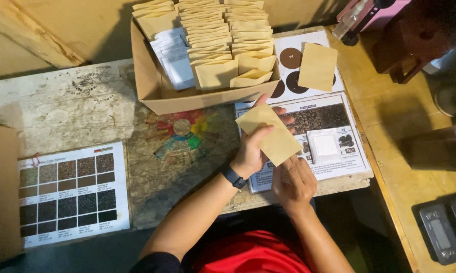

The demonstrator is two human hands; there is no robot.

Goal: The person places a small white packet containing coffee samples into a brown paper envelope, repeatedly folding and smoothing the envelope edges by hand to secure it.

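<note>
Above worktable [86, 106], envelope [271, 134] between hands.

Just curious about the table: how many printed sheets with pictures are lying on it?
3: a chart of bean swatches at left, a circles sheet beside the cardboard box, and a bean-photo sheet under the hands. Others may be hidden.

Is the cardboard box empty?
No, the cardboard box is packed with rows of tan paper envelopes.

The scale [443, 232] is cut off by the right edge.
</note>
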